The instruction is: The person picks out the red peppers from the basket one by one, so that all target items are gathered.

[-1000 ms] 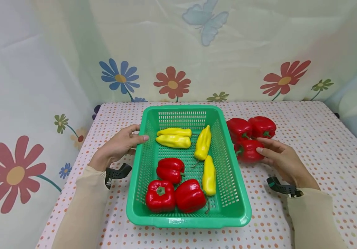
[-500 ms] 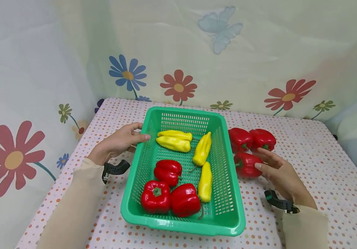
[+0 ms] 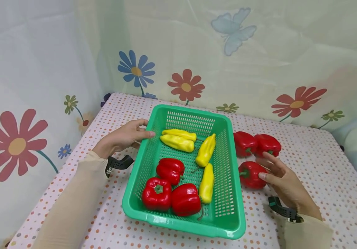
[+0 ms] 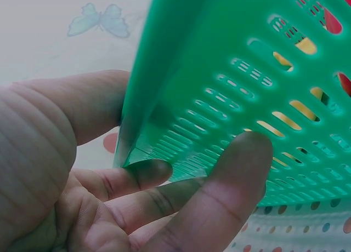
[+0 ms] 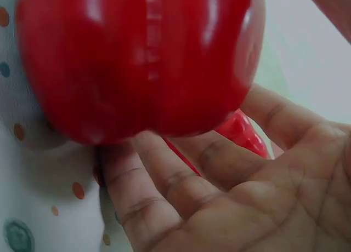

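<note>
My left hand (image 3: 125, 136) holds the left rim of a green plastic basket (image 3: 182, 224). The thumb hooks over the rim, while the fingers (image 4: 236, 181) lie against the slotted outer wall. To the right of the basket, my right hand (image 3: 285, 180) grips a red bell pepper (image 3: 252, 174) by the end away from its stem. The thumb is on its near side, and the other fingers (image 5: 164, 175) reach around its far side in the right wrist view. Two more red bell peppers, one nearer the basket (image 3: 244, 144) and one beside it (image 3: 268, 144), sit just behind.
Inside the basket lie three red bell peppers (image 3: 156, 194) at the near left and several long yellow peppers (image 3: 207, 183) at the back and right. A dotted cloth covers the table (image 3: 330, 193). A flower-printed curtain (image 3: 166, 41) hangs behind and at the left.
The head view has turned, so the scene appears tilted. The pepper at my right hand has come nearer to me, away from the two behind it. My left hand stays at the rim.
</note>
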{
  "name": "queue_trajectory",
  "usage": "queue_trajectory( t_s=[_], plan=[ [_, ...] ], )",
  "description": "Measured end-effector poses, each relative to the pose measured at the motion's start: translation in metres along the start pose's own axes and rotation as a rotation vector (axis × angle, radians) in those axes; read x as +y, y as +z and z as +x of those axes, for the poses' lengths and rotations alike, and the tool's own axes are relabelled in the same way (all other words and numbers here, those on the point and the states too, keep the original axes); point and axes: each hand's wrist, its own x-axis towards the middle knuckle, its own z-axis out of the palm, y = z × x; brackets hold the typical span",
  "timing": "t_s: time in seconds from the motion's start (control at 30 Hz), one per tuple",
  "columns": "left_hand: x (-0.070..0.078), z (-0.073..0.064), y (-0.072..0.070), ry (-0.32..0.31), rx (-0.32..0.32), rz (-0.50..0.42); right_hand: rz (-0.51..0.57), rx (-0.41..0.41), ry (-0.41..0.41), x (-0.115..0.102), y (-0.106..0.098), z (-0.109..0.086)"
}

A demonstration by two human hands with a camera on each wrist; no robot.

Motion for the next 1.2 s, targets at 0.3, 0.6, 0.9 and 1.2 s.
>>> queue_trajectory(
  t_s=[0.3, 0.6, 0.9, 1.2],
  plan=[
    [0.003, 0.004, -0.001, -0.019, -0.015, 0.031, 0.052, -0.019, 0.001, 0.012, 0.003, -0.009],
    [0.000, 0.001, -0.002, -0.020, 0.001, 0.027, 0.098, -0.044, -0.053, 0.004, -0.006, -0.007],
    [-0.002, 0.002, 0.000, -0.020, 0.009, 0.008, -0.017, -0.056, -0.072, -0.011, -0.014, -0.002],
    [-0.001, 0.003, 0.001, -0.014, 0.030, 0.009, -0.205, 0.031, -0.216, -0.051, 0.000, -0.005]
  ],
)
